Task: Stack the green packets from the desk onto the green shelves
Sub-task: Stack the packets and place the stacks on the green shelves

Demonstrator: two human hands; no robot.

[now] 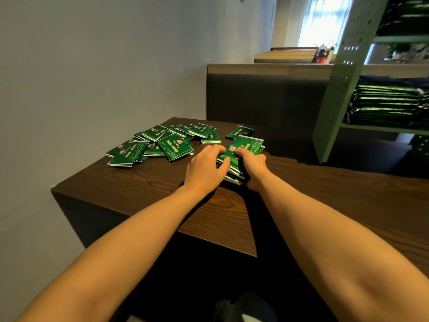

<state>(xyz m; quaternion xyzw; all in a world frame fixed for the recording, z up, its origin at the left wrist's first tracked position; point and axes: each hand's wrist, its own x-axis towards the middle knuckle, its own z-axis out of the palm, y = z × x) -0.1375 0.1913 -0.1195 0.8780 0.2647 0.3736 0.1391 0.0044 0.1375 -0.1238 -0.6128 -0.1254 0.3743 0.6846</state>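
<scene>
A bundle of green packets lies on the dark wooden desk, gripped from both sides. My left hand curls round its left edge and my right hand curls round its right edge. Several loose green packets are scattered over the desk's far left part, and one lone packet lies just beyond the bundle. The pale green shelves stand at the right, with a pile of stacked green packets on one shelf.
A grey wall runs along the left of the desk. Behind the desk rises a dark partition with a wooden top. More desks and a bright window lie further back. The desk's near edge drops off below my forearms.
</scene>
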